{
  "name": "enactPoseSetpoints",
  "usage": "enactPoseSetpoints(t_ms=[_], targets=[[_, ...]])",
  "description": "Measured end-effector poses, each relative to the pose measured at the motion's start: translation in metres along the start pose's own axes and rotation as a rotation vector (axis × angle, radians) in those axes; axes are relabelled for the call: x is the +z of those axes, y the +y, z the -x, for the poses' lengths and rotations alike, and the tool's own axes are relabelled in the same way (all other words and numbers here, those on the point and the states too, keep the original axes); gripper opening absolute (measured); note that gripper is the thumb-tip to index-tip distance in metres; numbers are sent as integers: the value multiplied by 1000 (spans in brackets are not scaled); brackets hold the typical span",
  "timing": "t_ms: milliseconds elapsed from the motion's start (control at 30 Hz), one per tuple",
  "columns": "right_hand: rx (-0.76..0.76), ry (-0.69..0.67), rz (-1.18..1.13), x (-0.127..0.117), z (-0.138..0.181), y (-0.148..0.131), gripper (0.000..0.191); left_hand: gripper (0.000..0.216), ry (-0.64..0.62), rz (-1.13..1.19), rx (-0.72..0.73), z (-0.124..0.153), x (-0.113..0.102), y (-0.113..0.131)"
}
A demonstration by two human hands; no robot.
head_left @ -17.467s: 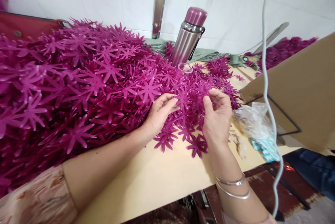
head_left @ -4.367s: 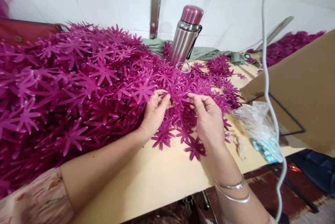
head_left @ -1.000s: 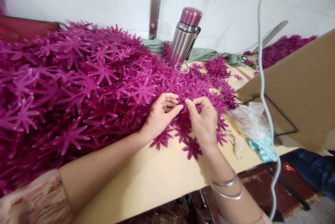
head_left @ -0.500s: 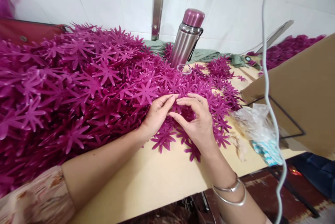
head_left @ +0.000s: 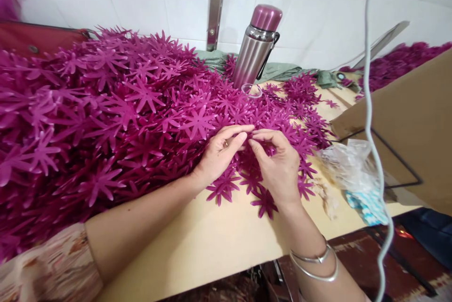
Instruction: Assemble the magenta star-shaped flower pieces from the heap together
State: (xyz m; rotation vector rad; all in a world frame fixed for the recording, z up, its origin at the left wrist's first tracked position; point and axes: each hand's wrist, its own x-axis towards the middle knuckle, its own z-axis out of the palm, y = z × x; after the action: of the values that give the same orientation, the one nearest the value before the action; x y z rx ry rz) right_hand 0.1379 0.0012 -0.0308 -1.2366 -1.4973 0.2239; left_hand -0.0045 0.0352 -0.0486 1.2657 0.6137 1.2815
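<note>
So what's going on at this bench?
A person is working bare-handed at a large heap of magenta, star-shaped petal pieces. The left grip and right grip are close together, fingertips almost meeting, over the heap's right-hand part; whatever is between the fingertips is too hidden to make out. A brushed-steel bottle with a magenta cap stands at the back of the heap. At its front edge, a few pieces lie on the pale yellow tabletop.

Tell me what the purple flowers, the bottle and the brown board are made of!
Purple flowers: probably glossy plastic, since they catch bright highlights. Bottle: metal, likely brushed steel, with silvery reflections; its purple cap could be metal or plastic. Brown board: probably cardboard, matte and tan.
</note>
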Motion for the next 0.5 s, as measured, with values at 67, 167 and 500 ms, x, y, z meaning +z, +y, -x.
enactPoseSetpoints(t_ms=[67, 167, 500], targets=[[-60, 91, 31, -2, 0, -3, 7, 32, 65, 30, -13, 0, 2, 1], [-171, 180, 157, -5, 0, -4, 9, 38, 121, 94, -99, 0, 3, 1], [-197, -16, 179, -1, -1, -2, 16, 37, 143, 102, -81, -6, -3, -4]])
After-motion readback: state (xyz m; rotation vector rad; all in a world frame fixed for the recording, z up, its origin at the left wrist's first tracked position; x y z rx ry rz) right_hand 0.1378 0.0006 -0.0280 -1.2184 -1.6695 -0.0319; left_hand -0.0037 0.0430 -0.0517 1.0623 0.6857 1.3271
